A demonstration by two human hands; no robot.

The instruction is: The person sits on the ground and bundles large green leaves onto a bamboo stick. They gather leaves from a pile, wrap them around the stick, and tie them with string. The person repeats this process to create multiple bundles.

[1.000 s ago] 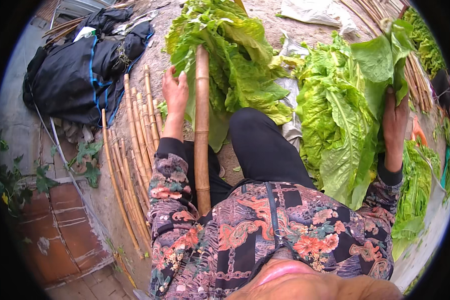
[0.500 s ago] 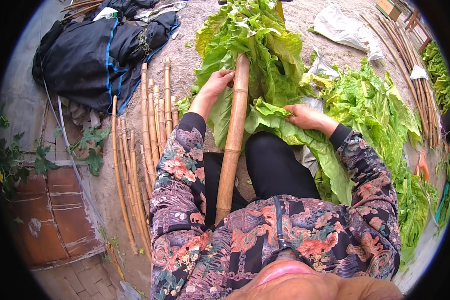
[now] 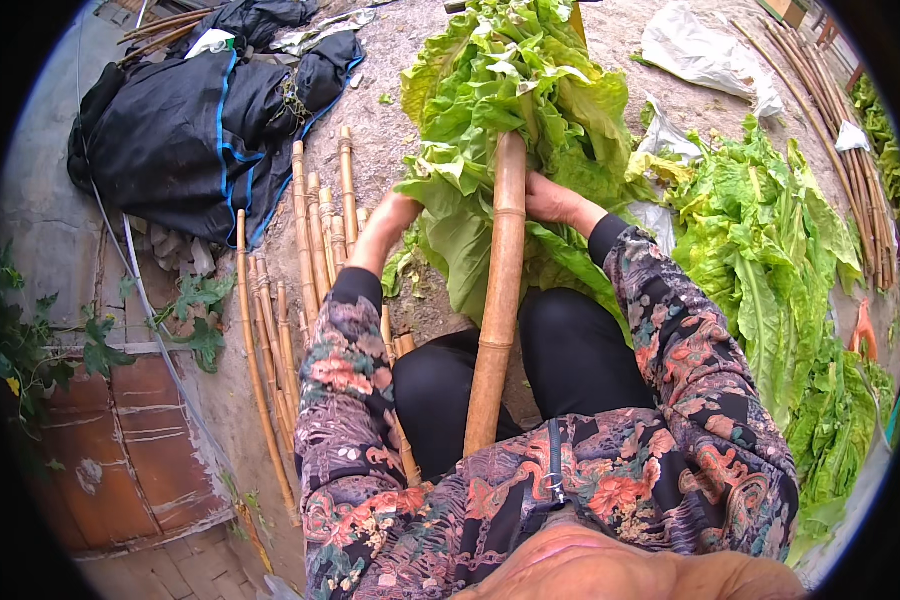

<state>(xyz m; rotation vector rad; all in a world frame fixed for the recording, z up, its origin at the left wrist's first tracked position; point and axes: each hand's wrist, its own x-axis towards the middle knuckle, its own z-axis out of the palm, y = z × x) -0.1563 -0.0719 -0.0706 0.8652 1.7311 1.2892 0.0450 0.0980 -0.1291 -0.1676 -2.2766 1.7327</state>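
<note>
A thick bamboo pole [image 3: 494, 300] slopes away from my body between my knees. Its far end reaches into a bunch of broad yellow-green leaves [image 3: 500, 90] that look like tobacco. My right hand [image 3: 553, 200] is closed just right of the pole, at the bunch's near side. A leaf [image 3: 575, 262] hangs below that hand; the pole and foliage hide the fingertips. On the bunch's left side, my left hand [image 3: 400, 214] reaches under a leaf, which covers its fingers.
A long heap of similar leaves [image 3: 760, 250] lies on the right. Several thinner bamboo poles [image 3: 305, 230] lie at my left, beside a black cover with blue edging [image 3: 170, 140]. A white sack [image 3: 705, 55] and a pole bundle [image 3: 860, 190] lie at the far right.
My right hand has moved left to the pole, bringing the leaf from the right side. My left hand has moved left, away from the pole, and under the foliage.
</note>
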